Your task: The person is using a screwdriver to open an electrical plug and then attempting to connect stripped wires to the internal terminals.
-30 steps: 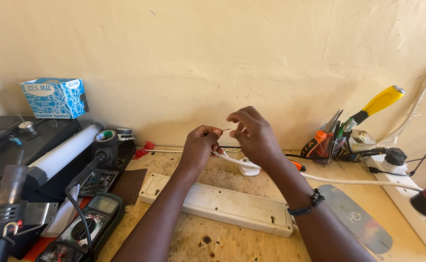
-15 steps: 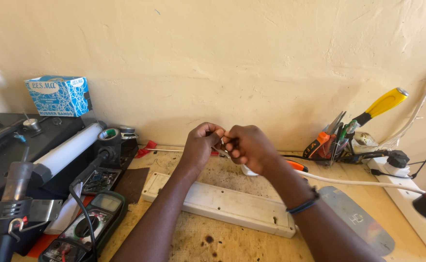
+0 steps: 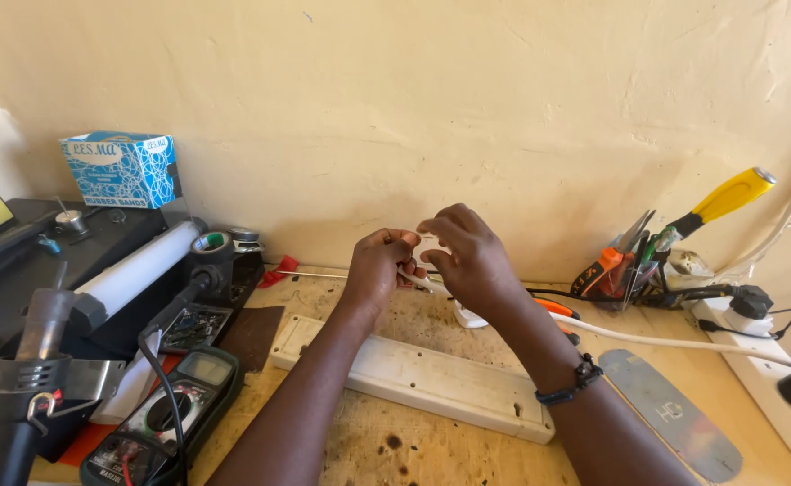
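While our left hand point(image 3: 379, 268) pinches a thin white wire point(image 3: 421, 283), our right hand point(image 3: 469, 261) curls closed around its end above the tabletop point(image 3: 431, 441).

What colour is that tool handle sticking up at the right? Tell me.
Yellow handle, head view.

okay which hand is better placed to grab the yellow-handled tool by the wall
Right. The right hand is on the same side as the yellow-handled tool leaning against the wall at the far right, while the left hand is farther away; both hands pinch a thin white cable.
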